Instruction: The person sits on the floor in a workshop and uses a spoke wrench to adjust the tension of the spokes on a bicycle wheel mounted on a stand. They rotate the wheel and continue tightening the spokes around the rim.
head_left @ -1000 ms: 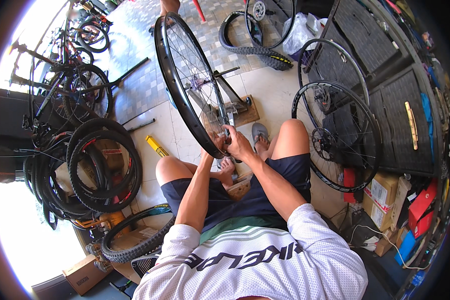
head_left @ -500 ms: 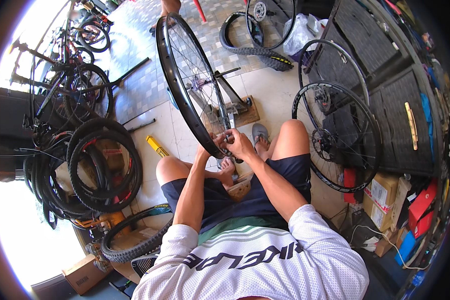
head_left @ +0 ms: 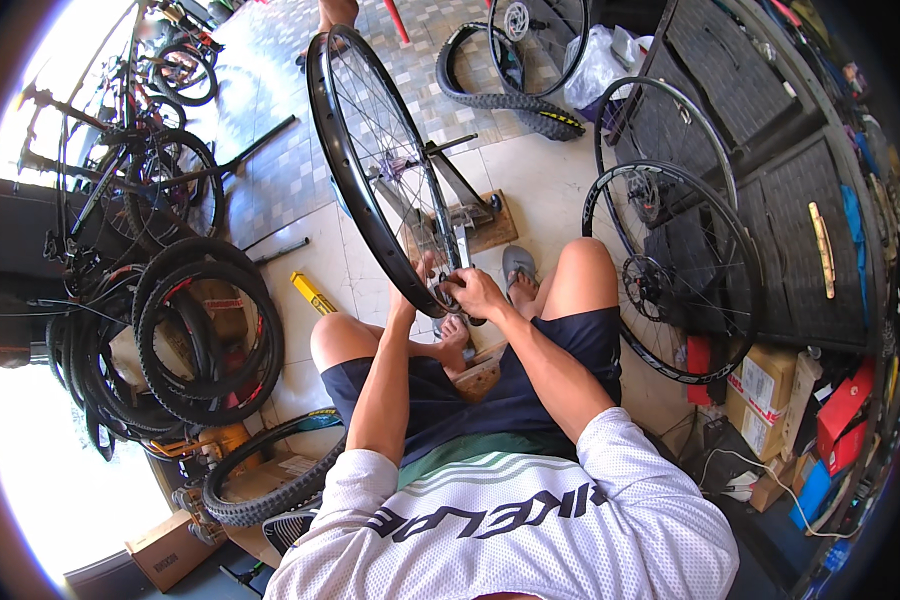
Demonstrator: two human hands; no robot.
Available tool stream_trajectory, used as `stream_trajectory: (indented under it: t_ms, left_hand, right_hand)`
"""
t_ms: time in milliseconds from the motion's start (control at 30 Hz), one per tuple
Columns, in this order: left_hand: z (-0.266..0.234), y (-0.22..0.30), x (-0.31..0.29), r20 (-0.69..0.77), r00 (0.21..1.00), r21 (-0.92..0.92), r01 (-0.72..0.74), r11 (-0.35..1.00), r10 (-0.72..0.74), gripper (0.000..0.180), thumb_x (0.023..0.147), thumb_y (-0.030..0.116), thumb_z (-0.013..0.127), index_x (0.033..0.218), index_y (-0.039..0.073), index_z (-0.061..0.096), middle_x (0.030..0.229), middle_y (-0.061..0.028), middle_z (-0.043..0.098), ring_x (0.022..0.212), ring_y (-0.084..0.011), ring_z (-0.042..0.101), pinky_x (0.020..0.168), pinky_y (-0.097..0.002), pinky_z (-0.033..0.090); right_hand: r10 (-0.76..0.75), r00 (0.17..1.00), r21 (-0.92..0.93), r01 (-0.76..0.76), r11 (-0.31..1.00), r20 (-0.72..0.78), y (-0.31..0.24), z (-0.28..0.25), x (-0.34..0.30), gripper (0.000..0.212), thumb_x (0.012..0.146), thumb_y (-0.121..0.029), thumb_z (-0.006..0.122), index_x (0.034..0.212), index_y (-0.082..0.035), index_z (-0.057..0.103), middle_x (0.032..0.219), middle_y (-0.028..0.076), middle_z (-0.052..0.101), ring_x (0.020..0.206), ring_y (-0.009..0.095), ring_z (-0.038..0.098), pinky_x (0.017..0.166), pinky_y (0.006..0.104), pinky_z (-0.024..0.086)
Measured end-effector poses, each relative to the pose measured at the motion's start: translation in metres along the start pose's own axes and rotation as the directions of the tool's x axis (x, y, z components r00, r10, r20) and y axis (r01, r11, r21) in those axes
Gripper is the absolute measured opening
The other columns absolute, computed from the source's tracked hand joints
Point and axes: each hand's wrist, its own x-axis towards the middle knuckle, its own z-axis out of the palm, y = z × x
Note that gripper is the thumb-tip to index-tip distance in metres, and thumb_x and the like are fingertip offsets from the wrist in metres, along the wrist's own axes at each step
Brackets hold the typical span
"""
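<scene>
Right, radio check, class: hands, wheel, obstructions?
Left hand, right hand at near edge of wheel. Tyreless, on stand. Nothing visibly blocking either hand.

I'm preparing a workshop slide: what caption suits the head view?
Left hand and right hand at the near edge of a tyreless bicycle wheel in a truing stand.

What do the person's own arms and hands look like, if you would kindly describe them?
The left hand, partly hidden, and right hand look ungloved. Both forearms are bare, with no watch visible; the white mesh short sleeves end near the elbows.
</scene>
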Motion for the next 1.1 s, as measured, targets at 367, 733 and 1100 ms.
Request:
stream_trajectory:
  t_ms: [367, 733, 1100]
  left_hand:
    - [0.021, -0.021, 0.005, 0.195, 0.977, -0.503, 0.03, 0.864, 0.079, 0.048, 0.097, 0.039, 0.061, 0.127, 0.002, 0.057, 0.108, -0.0041, 0.067, 0.087, -0.0131, 0.061, 0.07, -0.0322, 0.053]
    - [0.016, -0.013, -0.003, 0.207, 0.969, -0.469, -0.024, 0.883, 0.136, 0.031, 0.094, 0.033, 0.067, 0.112, 0.007, 0.061, 0.102, -0.0046, 0.07, 0.089, -0.0121, 0.062, 0.071, -0.0282, 0.049]
    - [-0.007, -0.015, -0.003, 0.377, 0.925, -0.245, 0.058, 0.968, 0.04, 0.041, 0.089, 0.04, 0.073, 0.107, 0.003, 0.064, 0.084, -0.0029, 0.067, 0.072, -0.0117, 0.063, 0.061, -0.0246, 0.047]
  right_hand:
    - [0.117, 0.981, 0.311, -0.16, 0.937, 0.152, 0.022, 0.006, 0.005, 0.04, 0.091, -0.035, 0.066, 0.104, 0.003, 0.071, 0.081, 0.01, 0.071, 0.074, 0.012, 0.06, 0.069, 0.0306, 0.049]
    - [0.087, 0.987, -0.142, -0.106, 0.984, -0.134, 0.01, -0.019, 0.004, 0.035, 0.082, -0.036, 0.072, 0.088, -0.002, 0.071, 0.08, 0.018, 0.07, 0.077, 0.034, 0.068, 0.07, 0.0407, 0.051]
    - [-0.138, 0.99, -0.128, 0.133, 0.983, -0.032, -0.007, -0.016, -0.006, 0.034, 0.08, -0.033, 0.074, 0.095, -0.004, 0.066, 0.079, 0.014, 0.071, 0.076, 0.032, 0.068, 0.069, 0.041, 0.051]
